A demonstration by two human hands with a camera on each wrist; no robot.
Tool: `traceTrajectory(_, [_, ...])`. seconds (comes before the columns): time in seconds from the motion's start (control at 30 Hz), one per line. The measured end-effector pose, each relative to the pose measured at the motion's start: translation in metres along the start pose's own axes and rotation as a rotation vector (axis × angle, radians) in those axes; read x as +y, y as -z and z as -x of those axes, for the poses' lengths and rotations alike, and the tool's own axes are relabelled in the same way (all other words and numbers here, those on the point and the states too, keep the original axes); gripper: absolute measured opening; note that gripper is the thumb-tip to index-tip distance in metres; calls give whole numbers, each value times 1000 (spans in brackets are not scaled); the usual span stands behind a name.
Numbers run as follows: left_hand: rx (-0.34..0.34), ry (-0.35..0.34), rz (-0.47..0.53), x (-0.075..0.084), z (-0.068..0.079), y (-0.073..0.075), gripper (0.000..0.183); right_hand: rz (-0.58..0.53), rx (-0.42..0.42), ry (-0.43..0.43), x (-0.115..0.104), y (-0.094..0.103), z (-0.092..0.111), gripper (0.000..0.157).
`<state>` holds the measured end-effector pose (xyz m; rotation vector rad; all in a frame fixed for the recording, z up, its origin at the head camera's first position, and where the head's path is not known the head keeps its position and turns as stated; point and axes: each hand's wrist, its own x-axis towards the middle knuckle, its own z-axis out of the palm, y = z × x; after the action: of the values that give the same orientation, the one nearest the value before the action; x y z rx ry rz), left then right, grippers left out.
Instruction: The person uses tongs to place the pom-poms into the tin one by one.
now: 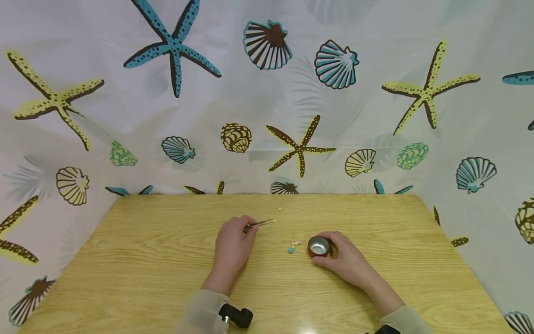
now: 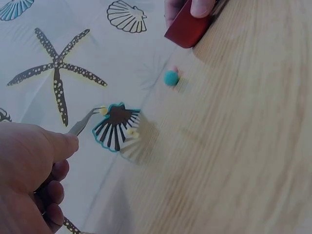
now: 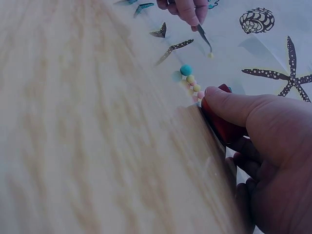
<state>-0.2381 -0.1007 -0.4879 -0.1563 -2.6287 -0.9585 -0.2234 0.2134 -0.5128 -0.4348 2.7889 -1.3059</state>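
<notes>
My left hand (image 1: pixel 231 243) pinches slim metal tweezers (image 1: pixel 262 223) pointing right. At their tips sits a small yellow bead (image 2: pixel 104 111). Beyond it, nearer the table's back edge, lies another yellow bead (image 1: pixel 280 209). To the right, my right hand (image 1: pixel 349 260) grips a small red cup (image 3: pixel 222 119), thumb and fingers around its side. The cup's silvery inside (image 1: pixel 319 248) faces up in the head view. Just left of the cup is a short row of small pink and yellow beads (image 1: pixel 296 243), with a larger teal bead (image 1: pixel 290 250) at its near end.
Everything lies on a wood-grain table (image 1: pixel 146 260). A pale cloth (image 1: pixel 208 111) printed with starfish and shells hangs behind it and at both sides. A black device (image 1: pixel 238 316) is strapped at the left wrist, over the sleeve.
</notes>
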Motion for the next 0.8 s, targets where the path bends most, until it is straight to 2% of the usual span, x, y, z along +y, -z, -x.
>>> traceTrajectory(0.3, [-9,-95,-5,31,8,-12,6,6,1,0,1,-1,-1,65])
traceTrajectory(0.8, [-84,-186,-21,61,19,-29,7,0,13,13,2,-1,-1,61])
